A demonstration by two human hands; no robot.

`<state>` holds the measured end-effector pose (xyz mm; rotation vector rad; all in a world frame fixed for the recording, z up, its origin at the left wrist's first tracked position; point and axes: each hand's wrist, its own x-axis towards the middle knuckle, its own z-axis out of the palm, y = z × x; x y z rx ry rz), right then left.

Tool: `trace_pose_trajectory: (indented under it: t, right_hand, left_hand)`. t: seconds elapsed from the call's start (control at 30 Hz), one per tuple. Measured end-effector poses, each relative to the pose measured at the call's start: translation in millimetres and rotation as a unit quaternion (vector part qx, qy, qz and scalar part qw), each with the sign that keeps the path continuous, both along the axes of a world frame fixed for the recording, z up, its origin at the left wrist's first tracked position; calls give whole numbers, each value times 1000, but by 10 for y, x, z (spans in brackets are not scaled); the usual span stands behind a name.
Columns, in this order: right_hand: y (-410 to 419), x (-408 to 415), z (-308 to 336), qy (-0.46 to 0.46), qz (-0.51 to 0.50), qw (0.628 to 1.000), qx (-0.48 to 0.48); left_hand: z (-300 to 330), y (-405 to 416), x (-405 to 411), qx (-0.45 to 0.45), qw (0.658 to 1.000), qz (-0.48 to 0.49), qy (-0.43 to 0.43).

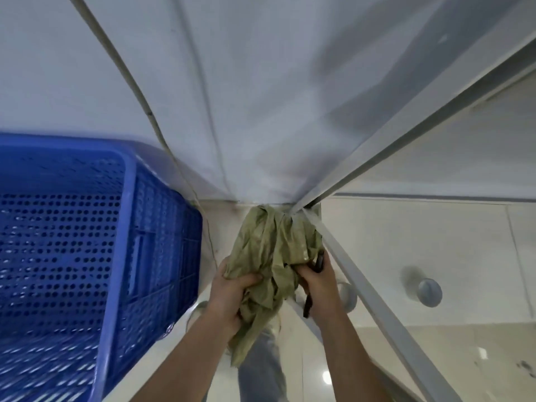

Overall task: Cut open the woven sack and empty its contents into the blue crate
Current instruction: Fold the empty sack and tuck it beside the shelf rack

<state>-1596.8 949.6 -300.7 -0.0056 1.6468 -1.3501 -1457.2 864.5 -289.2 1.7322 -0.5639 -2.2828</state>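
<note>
An olive-green woven sack (275, 245) hangs crumpled in the lower middle of the head view, over the floor near the wall corner. My left hand (229, 294) grips its left side in a fist. My right hand (316, 285) holds the sack's right side together with a dark, slim tool (309, 304) whose type I cannot make out. The blue perforated crate (121, 227) stands to the left of the sack, its inside in view with nothing visible in it.
A white wall (261, 82) rises ahead, with a thin cable (139, 94) running down it beside the crate. A grey metal frame (377, 158) runs diagonally on the right. Round metal fittings (429, 291) sit on the pale tiled floor. My trouser leg (261, 369) shows below the sack.
</note>
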Motion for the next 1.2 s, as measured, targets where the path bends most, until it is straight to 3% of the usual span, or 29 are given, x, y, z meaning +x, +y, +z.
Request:
trace_pose_trajectory:
  t: [0.1, 0.17, 0.3, 0.4, 0.5, 0.7, 0.8, 0.9, 0.97, 1.07, 1.2]
  right_hand:
    - [158, 15, -518, -135, 18, 990, 34]
    - [215, 82, -782, -166, 39, 985, 41]
    - [87, 169, -1165, -109, 14, 992, 65]
    - [-1, 167, -1643, -80, -69, 986, 127]
    - [-93, 178, -2186, -81, -124, 971, 186]
    - [-370, -6, -3151, -38, -113, 964, 236]
    - [-474, -245, -3592, -17, -108, 961, 255]
    - [-541, -461, -4017, -32, -81, 952, 295]
    - [-586, -560, -4215, -37, -54, 947, 315]
    - [-647, -647, -4513, -42, -37, 945, 324]
    - [-667, -726, -4879, -73, -81, 943, 315]
  left_hand:
    - [-428, -30, -75, 7, 999, 33, -6]
    - [-735, 4, -154, 42, 999, 33, 2]
    - [-1292, 170, -337, 130, 990, 36, 36]
    - [-1685, 204, -420, 160, 985, 52, 20]
    - [-2184, 145, -501, 77, 995, 12, -56]
    - [-3077, -75, -649, -32, 984, -122, -130]
    - [-3539, -148, -666, -49, 965, -227, -122]
    - [-3865, -206, -711, -34, 973, -214, -85]
    - [-4126, -232, -753, -75, 971, -216, -73]
    - [-4460, -257, -849, -130, 948, -278, -89]
    - [-4841, -256, -1020, -134, 899, -405, -94]
